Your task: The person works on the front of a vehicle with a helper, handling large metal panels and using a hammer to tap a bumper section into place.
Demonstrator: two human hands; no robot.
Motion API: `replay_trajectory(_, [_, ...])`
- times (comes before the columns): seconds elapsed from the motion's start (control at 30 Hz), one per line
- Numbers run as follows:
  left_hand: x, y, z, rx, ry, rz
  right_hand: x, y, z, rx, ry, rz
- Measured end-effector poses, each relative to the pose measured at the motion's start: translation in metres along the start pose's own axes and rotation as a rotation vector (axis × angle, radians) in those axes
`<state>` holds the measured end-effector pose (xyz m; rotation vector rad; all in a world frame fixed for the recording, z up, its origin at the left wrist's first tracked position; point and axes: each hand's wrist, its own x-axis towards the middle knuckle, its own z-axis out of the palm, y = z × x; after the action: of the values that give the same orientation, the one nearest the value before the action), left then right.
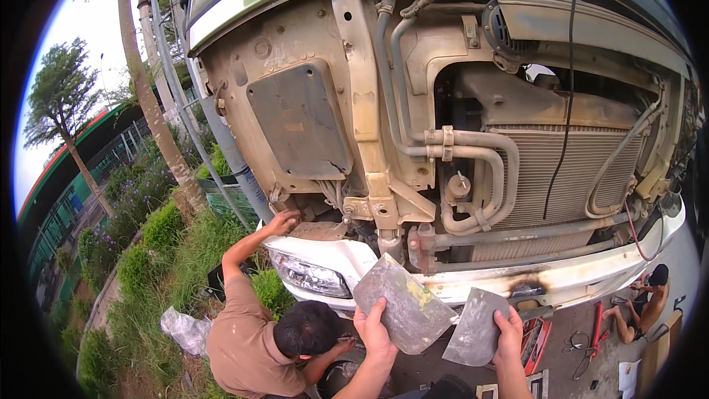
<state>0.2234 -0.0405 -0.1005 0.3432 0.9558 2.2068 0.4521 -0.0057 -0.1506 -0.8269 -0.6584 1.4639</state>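
Observation:
My left hand [375,331] grips a larger flat grey plate [406,307] by its lower left edge, thumb on top. Yellow-green smears mark the upper part of that plate. In my right hand [508,336] is a smaller flat grey plate [474,329], pinched at its right edge. The two plates are tilted and close together, in front of the vehicle's white bumper [473,281]. A dark scorched-looking patch [526,285] shows on the bumper, to the right of the smaller plate.
Ahead stands the opened vehicle front with pipes [502,170], a radiator [576,170] and a headlight [306,273]. A co-worker in a brown shirt [240,343] crouches at left, one hand at the bodywork. Another person [651,303] squats at right near a red tool tray [535,343].

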Motion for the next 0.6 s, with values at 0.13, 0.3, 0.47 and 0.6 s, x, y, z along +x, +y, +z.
replay_trajectory(0.13, [-0.002, -0.016, -0.022, -0.111, 0.038, -0.3, 0.005, -0.002, -0.027, 0.158, -0.011, 0.128])
replay_trajectory(0.3, [-0.011, -0.022, -0.022, -0.124, 0.008, -0.496, -0.008, 0.006, -0.046, 0.149, 0.072, 0.153])
replay_trajectory(0.47, [-0.017, -0.025, -0.008, -0.075, -0.067, -0.445, -0.019, 0.018, -0.055, 0.143, 0.168, 0.024])
replay_trajectory(0.6, [-0.019, -0.03, -0.006, -0.047, -0.125, -0.177, -0.025, 0.014, -0.047, 0.133, 0.19, -0.044])
